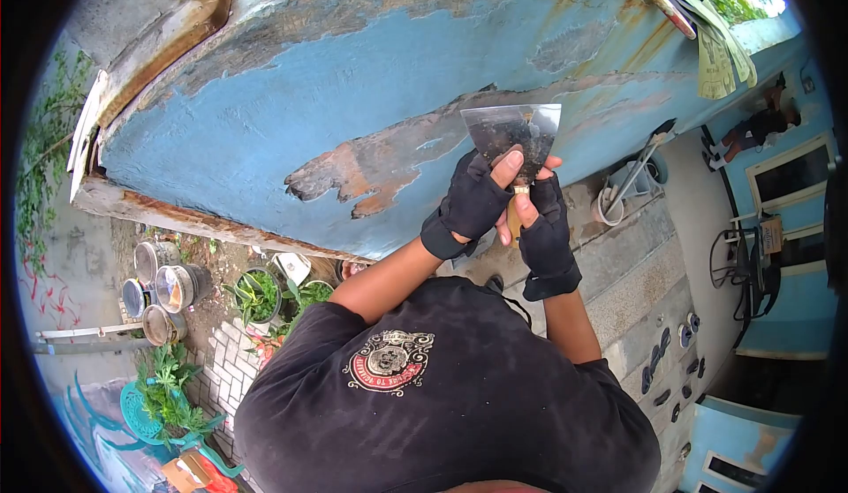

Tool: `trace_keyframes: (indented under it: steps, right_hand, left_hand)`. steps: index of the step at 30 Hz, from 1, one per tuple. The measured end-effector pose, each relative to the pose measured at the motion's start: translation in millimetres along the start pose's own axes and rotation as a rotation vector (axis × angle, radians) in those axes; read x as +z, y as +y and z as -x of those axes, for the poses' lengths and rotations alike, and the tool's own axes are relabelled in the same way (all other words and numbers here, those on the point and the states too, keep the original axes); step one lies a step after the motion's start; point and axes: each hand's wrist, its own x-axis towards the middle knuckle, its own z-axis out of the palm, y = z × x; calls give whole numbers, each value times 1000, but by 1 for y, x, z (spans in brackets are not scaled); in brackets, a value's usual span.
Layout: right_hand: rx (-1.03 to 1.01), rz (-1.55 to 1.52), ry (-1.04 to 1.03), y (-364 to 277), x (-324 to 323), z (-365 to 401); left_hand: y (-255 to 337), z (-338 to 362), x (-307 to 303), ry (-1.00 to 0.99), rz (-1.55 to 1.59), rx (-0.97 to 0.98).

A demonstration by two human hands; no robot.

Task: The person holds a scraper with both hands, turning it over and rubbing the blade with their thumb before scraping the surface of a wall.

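Observation:
A putty knife [515,125] with a wide, stained metal blade and a yellowish handle is held up in front of my chest, its blade edge pointing away from me. My right hand [543,223], in a black fingerless glove, is closed around the handle, thumb near the ferrule. My left hand [477,191], gloved the same way, pinches the lower blade with its thumb on the near face; its other fingers are partly hidden behind. Beyond the knife stands a blue wall [371,95] with flaking paint and a bare grey-brown patch [397,153].
Several paint buckets [177,285] and potted plants [256,294] stand on the ground at left. A white bucket [608,206] with a long-handled tool sits by the wall at right. Shoes [655,360] lie on the paving. Another person [760,131] is at the far right.

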Motion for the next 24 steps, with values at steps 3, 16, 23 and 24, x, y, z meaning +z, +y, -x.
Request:
trace_keyframes:
  steps: [3,16,23,24]
  right_hand:
    - [34,14,-40,4,-4,-4]
    - [91,251,-79,-15,-26,-10]
    - [12,710,-197,-34,-43,-23]
    - [-27,768,-226,-36,-44,-26]
  left_hand:
    - [0,-4,-4,17,-18,14]
    - [-24,-7,-17,-79,-11,65]
    - [-43,-11,-18,-94,274,57]
    - [-43,-10,-16,-35,261,67]
